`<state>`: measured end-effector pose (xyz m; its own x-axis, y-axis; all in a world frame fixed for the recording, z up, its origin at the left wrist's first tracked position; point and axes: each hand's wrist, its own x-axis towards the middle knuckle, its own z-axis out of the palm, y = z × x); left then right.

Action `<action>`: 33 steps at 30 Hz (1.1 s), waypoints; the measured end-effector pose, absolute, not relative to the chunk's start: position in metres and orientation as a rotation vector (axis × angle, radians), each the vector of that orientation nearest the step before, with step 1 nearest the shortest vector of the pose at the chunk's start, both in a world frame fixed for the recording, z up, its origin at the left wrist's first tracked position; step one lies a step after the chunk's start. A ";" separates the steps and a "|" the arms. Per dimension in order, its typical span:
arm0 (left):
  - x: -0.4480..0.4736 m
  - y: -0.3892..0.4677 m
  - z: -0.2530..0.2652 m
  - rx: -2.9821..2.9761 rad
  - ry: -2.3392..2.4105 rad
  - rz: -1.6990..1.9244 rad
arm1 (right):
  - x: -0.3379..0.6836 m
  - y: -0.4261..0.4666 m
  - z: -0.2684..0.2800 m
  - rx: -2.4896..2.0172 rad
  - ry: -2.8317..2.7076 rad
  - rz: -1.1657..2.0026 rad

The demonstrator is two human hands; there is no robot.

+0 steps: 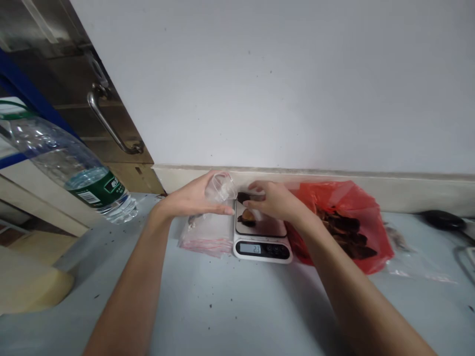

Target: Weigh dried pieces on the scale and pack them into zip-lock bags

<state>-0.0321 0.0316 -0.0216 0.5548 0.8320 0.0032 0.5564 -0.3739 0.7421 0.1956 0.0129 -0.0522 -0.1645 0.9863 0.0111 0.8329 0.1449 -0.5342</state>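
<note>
My left hand (pixel 193 197) holds a clear plastic bag (pixel 221 188) with its mouth gaping, just left of the scale. The thumb stretches toward the scale's edge. My right hand (pixel 272 200) is over a white digital scale (pixel 263 250), its thumb and fingers apart around a dark dried piece (pixel 243 198) at the back of the pan. Whether the fingertips touch it I cannot tell. A brown, curled dried piece (pixel 248 217) lies nearer the front of the pan. The display reads about 23; any decimal point is unclear.
Flat clear bags (pixel 208 244) with pink edges lie left of the scale. On the right, a red plastic bag (pixel 380 242) holds several dark dried pieces (pixel 343 227). Farther right are a clear bag (pixel 411 259) and a black object (pixel 441 219). A water bottle (pixel 81 168) stands left; a wall rises behind.
</note>
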 end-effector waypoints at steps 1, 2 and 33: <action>-0.032 0.031 -0.021 2.122 1.144 0.450 | 0.192 0.013 -0.055 -1.757 -2.128 0.535; -0.031 0.031 -0.020 2.149 1.167 0.409 | 0.189 0.013 -0.057 -1.762 -2.179 0.505; -0.004 0.006 -0.023 2.276 1.259 0.190 | 0.197 -0.014 -0.052 -1.893 -2.095 0.436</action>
